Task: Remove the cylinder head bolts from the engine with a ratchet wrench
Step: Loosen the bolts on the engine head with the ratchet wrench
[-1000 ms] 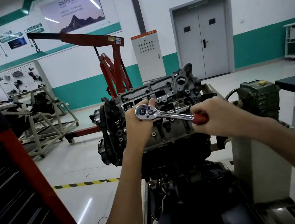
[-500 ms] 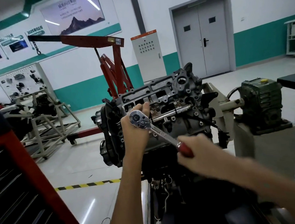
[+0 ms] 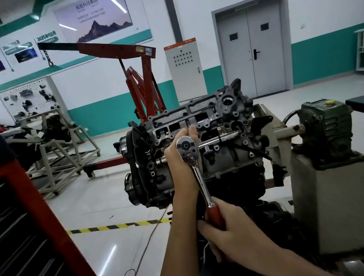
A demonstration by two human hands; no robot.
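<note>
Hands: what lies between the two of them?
Head view: the ratchet wrench, its chrome shaft running from the left hand at its head to the right hand.

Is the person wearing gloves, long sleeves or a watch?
No gloves: the left hand and the right hand are bare, and no rings show. The left forearm and the right forearm are bare as well, with no sleeve, watch or bracelet in view.
</note>
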